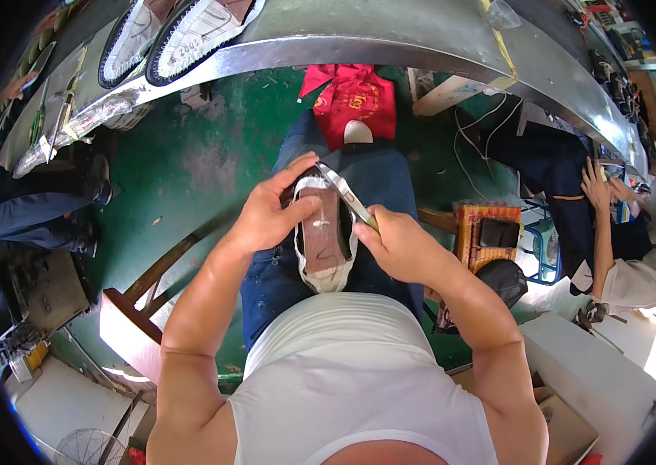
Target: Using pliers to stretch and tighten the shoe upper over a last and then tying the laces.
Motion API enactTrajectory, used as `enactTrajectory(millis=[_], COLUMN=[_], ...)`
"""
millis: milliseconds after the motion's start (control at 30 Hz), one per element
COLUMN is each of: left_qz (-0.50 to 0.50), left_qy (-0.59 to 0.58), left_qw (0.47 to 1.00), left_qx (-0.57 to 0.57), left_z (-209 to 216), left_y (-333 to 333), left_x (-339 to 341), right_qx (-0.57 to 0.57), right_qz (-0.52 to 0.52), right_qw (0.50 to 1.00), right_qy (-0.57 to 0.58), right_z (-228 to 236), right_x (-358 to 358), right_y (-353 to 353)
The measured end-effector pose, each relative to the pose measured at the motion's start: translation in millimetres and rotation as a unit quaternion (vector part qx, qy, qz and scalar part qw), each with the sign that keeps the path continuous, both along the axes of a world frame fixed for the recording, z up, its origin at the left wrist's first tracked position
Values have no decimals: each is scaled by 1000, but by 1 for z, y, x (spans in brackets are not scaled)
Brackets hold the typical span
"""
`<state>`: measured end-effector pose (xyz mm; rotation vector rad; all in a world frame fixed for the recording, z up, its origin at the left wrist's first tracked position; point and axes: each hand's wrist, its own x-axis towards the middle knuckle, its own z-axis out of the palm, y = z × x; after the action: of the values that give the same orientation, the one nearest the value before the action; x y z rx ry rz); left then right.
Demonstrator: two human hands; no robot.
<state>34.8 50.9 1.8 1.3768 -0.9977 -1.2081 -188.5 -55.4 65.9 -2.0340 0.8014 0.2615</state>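
Observation:
Over my lap, an unsoled shoe upper (323, 240) lies bottom side up, with a brown insole and a whitish folded edge around it. My left hand (273, 209) grips it from the left, thumb pressed on the brown insole and fingers around its far end. In my right hand (401, 244) is a pair of metal pliers (349, 195) with a yellowish-green grip. The tip of the pliers touches or nearly touches the far edge of the shoe upper, close to my left fingertips. What the tip grips is too small to tell.
A metal-edged bench (320, 53) curves across the front, with two similar shoe uppers (192, 39) at its left. Beneath hangs a red bag (359, 97). Wooden bars (161, 267) stand at my left. On the right, a black phone (498, 232) lies on a beaded seat; a co-worker (642, 271) sits beyond.

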Motion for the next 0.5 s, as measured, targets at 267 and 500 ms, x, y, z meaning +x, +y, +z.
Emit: enactTrajectory(millis=[267, 500], left_qz=[-42, -27], left_qy=[-157, -247], left_qw=[983, 966], left_qx=[92, 76], left_z=[0, -1], left_y=[33, 42], left_x=[-3, -28], right_qx=[82, 209], right_qz=[-195, -218], right_qw=[975, 951], right_qy=[-64, -70], right_z=[-34, -68], right_x=[-20, -23], right_y=[33, 39])
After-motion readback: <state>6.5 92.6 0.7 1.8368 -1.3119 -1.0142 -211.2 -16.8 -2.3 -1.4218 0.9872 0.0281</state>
